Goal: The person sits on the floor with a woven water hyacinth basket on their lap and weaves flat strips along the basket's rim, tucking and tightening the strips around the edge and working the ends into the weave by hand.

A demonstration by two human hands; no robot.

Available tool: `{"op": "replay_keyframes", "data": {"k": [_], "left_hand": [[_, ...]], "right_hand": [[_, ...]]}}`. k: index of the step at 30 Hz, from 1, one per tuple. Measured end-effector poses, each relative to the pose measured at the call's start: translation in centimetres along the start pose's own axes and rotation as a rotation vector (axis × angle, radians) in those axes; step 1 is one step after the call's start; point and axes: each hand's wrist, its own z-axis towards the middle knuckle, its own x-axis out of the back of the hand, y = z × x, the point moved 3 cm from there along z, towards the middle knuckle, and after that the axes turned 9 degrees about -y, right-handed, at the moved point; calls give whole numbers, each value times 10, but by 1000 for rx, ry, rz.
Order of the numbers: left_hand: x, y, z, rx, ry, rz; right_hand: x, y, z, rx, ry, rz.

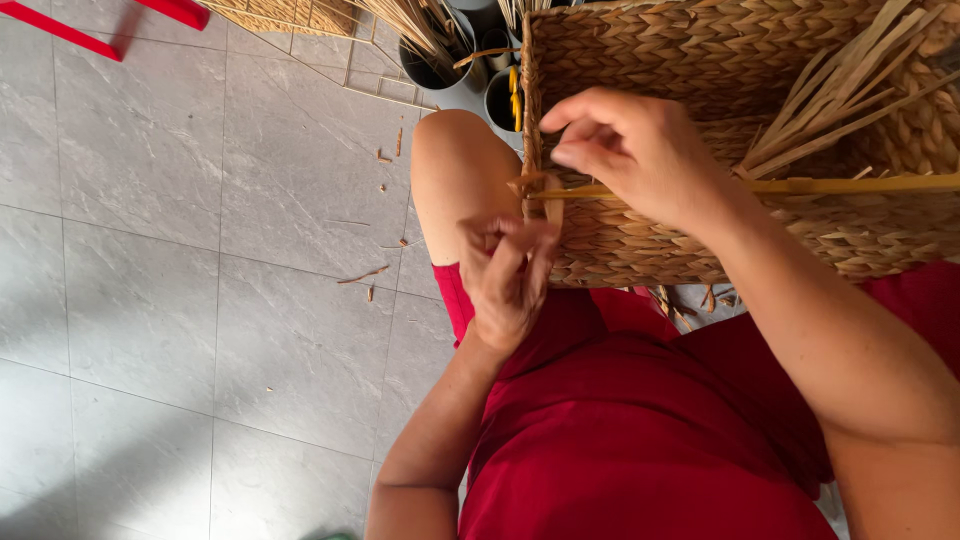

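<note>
Resting on a knee, the bumpy woven basket [690, 60] has stiff straw sticking out. The right hand [635, 150] pinches a flat yellow strip [800, 186] tight. The left hand [508, 275] curls shut on a thin straw end [522, 183].

One woven basket [700, 60] — two hands [625, 150] — two dark pots [430, 60].

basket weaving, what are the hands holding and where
The right hand and the left hand pinch a straw strand near its end, at the edge of the woven basket.

No packages, labels, signs or screens in view.
</note>
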Motion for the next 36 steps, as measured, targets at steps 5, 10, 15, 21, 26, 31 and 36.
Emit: {"op": "replay_keyframes", "data": {"k": [5, 10, 15, 21, 26, 31, 36], "left_hand": [[10, 3, -10, 9, -17, -250], [-2, -31, 5, 363, 17, -910], [-10, -43, 5, 311, -36, -873], [-17, -40, 7, 287, -1, -902], [-6, -31, 10, 208, -141, -622], [-4, -28, 11, 136, -128, -371], [-9, -25, 15, 85, -88, -293]], "right_hand": [[-14, -30, -41, 238, 164, -501], [-38, -42, -54, 299, 271, -641], [-51, -36, -57, 317, 366, -627], [-63, -36, -72, 337, 356, -621], [-69, -42, -77, 342, 377, -541], [-68, -52, -77, 336, 386, -470], [-64, -61, -73, 339, 366, -453]]}}
